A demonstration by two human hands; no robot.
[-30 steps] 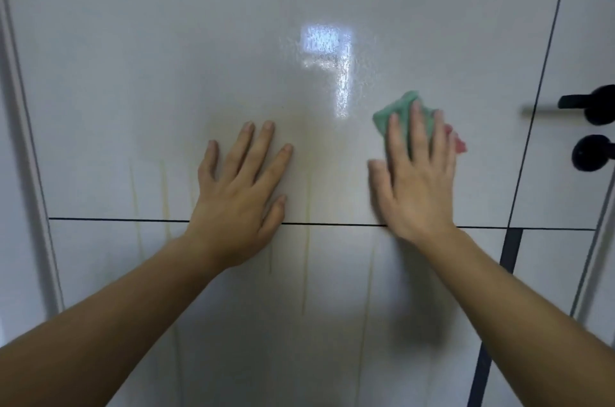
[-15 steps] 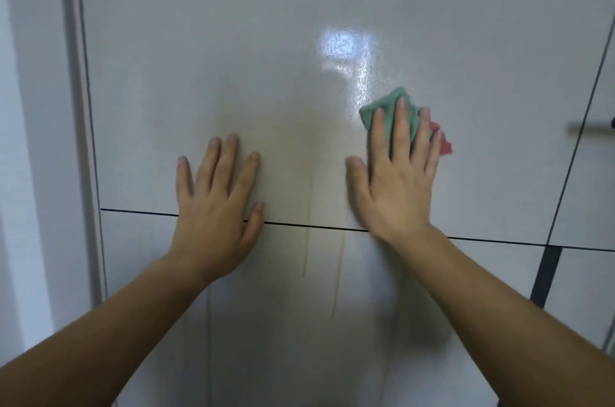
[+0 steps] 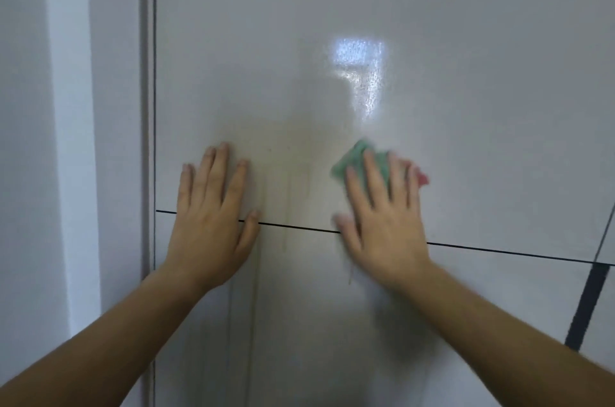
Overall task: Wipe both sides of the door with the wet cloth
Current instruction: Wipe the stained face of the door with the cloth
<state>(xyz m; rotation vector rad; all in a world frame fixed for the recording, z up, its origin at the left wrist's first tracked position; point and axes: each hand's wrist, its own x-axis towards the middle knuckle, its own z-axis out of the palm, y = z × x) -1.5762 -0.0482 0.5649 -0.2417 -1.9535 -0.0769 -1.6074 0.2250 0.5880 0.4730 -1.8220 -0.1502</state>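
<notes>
A glossy white door (image 3: 332, 24) fills the view, crossed by a thin dark horizontal groove at hand height. Faint yellowish drip streaks run down the panel between and below my hands. My left hand (image 3: 213, 220) lies flat on the door with fingers spread, holding nothing. My right hand (image 3: 382, 220) presses a green cloth (image 3: 352, 162) with a pink corner flat against the door; most of the cloth is hidden under my fingers. The hand and the cloth look blurred.
The door's left edge and the grey frame (image 3: 146, 107) stand just left of my left hand, with a white wall (image 3: 50, 140) beyond. A dark vertical strip (image 3: 585, 306) and a thin slanted line mark the door at the lower right.
The view has swung left: the black handle left the frame and the door's left edge came in. Both hands slid left along the door, the right one carrying the cloth.
</notes>
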